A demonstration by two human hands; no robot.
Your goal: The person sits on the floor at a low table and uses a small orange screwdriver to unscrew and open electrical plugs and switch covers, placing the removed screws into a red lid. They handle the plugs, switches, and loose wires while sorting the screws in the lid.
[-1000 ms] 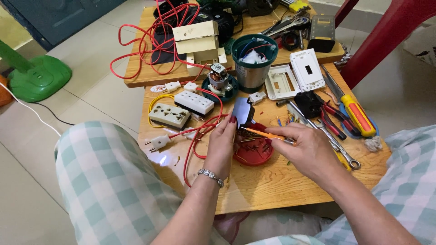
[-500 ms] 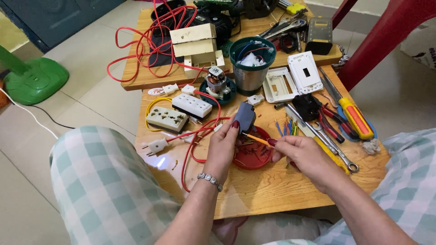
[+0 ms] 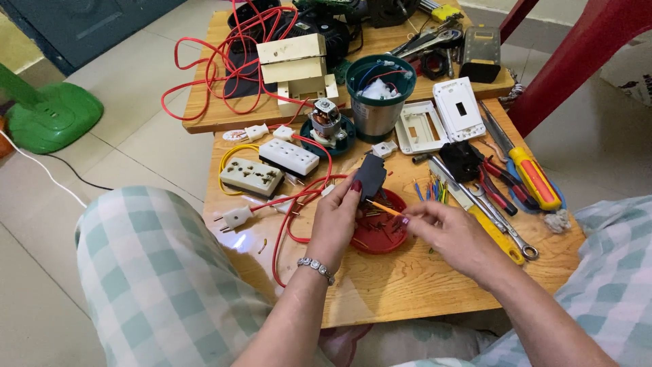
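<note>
The left hand [image 3: 337,221] pinches a small dark grey plastic part [image 3: 371,177] between thumb and fingers, holding it upright just above the red dish [image 3: 380,234] at the centre of the wooden table [image 3: 407,285]. The right hand [image 3: 451,234] grips a thin orange-handled tool [image 3: 384,208] by its rear end, fingers closed round it, with the tip aimed toward nine o'clock and meeting the lower edge of the dark part. The red dish lies directly beneath both hands and holds small loose bits too fine to identify.

At ten o'clock from the hands sit two white socket strips [image 3: 288,157], with a red cable [image 3: 299,204] looping past them to a white plug [image 3: 236,218] at nine o'clock. At twelve o'clock stands a green-rimmed metal cup [image 3: 379,95]. At two o'clock lie a yellow-and-orange screwdriver [image 3: 533,178] and red-handled pliers [image 3: 496,190], well apart from the hands.
</note>
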